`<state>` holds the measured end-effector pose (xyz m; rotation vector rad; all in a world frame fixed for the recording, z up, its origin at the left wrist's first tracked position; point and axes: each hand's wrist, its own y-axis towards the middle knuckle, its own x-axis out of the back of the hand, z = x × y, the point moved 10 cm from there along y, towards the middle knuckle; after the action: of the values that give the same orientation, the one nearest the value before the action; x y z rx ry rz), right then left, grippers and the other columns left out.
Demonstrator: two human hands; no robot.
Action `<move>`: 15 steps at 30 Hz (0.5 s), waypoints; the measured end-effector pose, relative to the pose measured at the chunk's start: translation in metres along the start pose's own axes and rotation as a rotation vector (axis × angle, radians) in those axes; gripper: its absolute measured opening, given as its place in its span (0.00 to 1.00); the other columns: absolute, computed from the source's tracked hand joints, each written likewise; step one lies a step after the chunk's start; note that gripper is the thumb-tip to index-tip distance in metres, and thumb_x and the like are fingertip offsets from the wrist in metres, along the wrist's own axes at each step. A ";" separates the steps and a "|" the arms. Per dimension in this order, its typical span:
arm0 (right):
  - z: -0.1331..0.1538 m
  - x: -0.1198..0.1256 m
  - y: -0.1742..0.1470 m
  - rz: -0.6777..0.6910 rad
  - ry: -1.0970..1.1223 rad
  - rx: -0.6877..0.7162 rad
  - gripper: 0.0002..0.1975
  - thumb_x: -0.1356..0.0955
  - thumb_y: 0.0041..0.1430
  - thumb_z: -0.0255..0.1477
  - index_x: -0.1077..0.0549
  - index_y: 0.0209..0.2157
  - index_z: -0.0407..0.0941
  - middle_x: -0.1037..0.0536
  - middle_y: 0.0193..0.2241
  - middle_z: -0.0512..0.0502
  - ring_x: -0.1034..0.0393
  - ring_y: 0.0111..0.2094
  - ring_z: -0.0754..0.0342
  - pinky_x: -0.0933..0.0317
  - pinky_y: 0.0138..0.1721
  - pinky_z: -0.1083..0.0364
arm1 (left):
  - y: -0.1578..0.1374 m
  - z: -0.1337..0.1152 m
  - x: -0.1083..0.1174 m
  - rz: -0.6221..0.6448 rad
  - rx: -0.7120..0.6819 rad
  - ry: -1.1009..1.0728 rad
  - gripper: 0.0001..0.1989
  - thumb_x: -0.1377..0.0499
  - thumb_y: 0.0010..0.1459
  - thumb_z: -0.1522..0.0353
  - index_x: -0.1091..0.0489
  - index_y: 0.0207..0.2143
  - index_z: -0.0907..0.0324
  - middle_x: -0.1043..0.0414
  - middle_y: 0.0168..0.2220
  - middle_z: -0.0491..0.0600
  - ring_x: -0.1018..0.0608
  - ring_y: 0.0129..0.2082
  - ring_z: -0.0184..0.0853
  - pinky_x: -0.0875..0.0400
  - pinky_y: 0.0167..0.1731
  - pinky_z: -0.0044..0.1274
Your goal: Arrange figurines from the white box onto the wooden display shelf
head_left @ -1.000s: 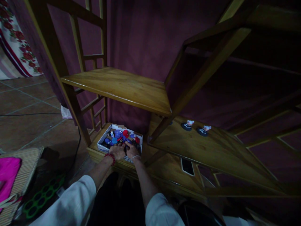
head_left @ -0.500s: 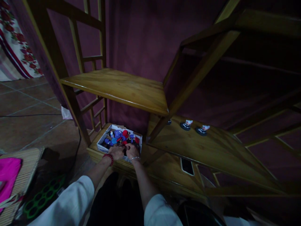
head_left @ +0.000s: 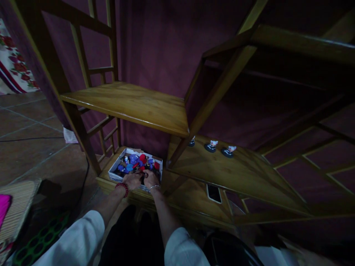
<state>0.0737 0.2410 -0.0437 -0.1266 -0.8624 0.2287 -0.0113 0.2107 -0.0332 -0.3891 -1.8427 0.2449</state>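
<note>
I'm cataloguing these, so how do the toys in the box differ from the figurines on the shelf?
The toys lie jumbled close together in the box, while the figurines stand upright and apart on the shelf.
The toys show mostly blue, purple and red; the figurines are whitish above dark bases.
The left hand and right hand are in among the toys; neither touches the figurines.
Both toys and figurines are small.

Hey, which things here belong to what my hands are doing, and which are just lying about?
In use:
- open box
- small colourful items inside it, where your left hand and right hand are

Apparently lying about:
- phone-like object
- pink item on the mat

Unclear:
- figurines on the shelf, away from your hands
</note>
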 end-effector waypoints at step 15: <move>0.010 0.013 -0.005 -0.124 0.013 0.121 0.19 0.39 0.47 0.20 0.30 0.42 0.46 0.39 0.52 0.47 0.42 0.51 0.56 0.49 0.52 0.61 | 0.000 -0.003 -0.001 -0.038 -0.106 -0.031 0.18 0.58 0.55 0.67 0.34 0.43 0.51 0.37 0.51 0.47 0.32 0.48 0.40 0.35 0.43 0.32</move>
<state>0.0749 0.2400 -0.0261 0.0383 -0.8385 0.1638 -0.0079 0.2099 -0.0332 -0.4252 -1.8967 0.1288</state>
